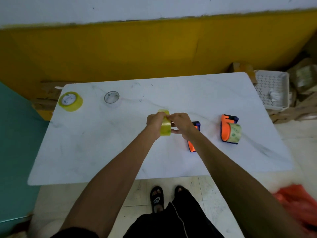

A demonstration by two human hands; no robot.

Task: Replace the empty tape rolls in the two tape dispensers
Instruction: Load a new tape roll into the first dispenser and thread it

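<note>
Holding a full yellow tape roll (pixel 165 125) upright above the white surface (pixel 120 152), left hand (pixel 154 123) clamped on its near side, right hand (pixel 180 125) pinching at its rim, probably picking for the loose end. Lying just under the right wrist: the nearer orange dispenser (pixel 193 145), its hub hidden. Standing well apart to the right: the second dispenser (pixel 229 128), a pale, near-spent roll on it. Waiting at the far left corner: a spare yellow roll (pixel 70 101) and a bare core (pixel 111 99) beside it. Worth steadying the roll with the left grip while peeling slowly, keeping the end from tearing or re-sticking.
</note>
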